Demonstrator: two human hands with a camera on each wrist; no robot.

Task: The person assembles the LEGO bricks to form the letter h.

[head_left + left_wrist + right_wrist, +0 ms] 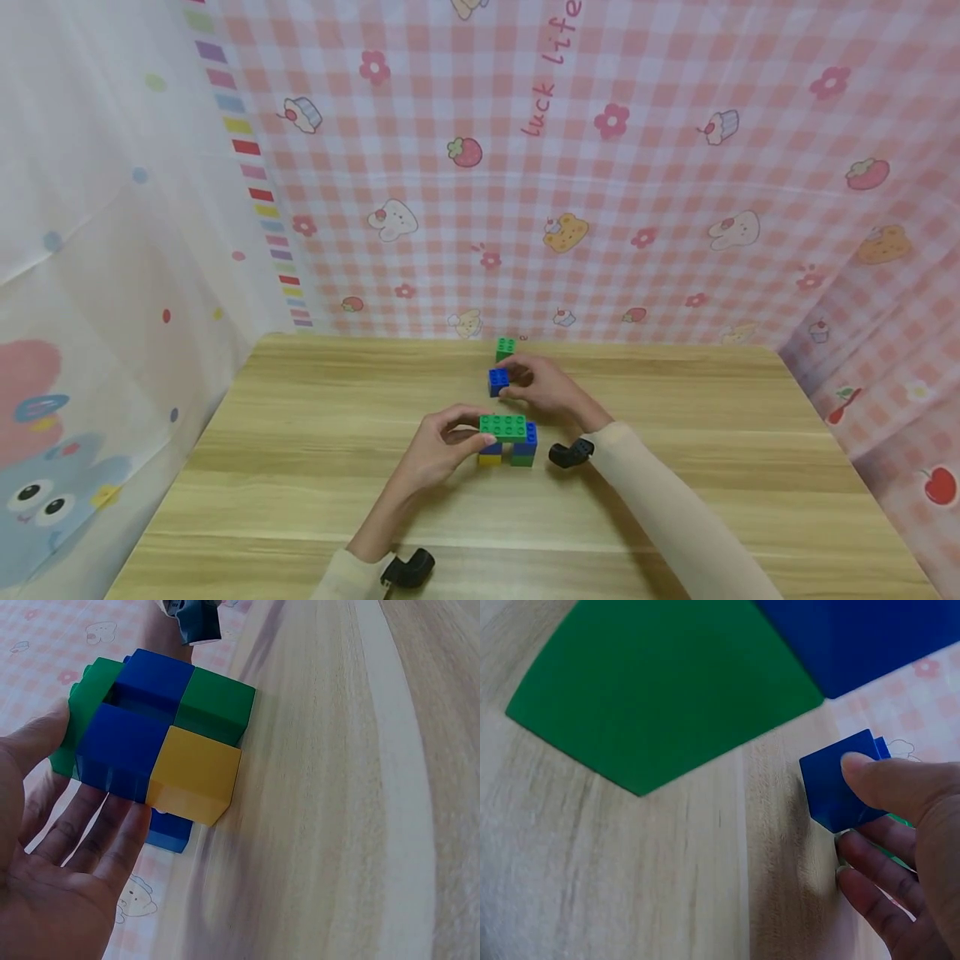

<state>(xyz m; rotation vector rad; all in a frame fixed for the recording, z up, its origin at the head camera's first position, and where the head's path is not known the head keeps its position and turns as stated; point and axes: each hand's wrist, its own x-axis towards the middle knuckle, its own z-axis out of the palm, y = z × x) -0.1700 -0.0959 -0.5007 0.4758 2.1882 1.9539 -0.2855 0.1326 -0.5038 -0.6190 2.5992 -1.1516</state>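
Observation:
My left hand [437, 452] grips a small arch of toy building bricks, its thumb and fingers on either side of the long green brick [502, 427] on top. Under that brick stand two columns. One has blue over a yellow brick [196, 774]; the other has blue over a green brick [216, 705]. Farther back, my right hand [553, 390] pinches a blue brick [498, 382] between thumb and fingers, as the right wrist view shows too. Just behind it stands another green brick [506, 348], which my right hand partly hides in the right wrist view.
The wooden table [315, 433] reaches back to a pink checked cloth [480, 200] hung behind it. A pale patterned curtain [112, 250] hangs at the left. Black devices are strapped to both wrists, the right one [572, 452] close beside the arch.

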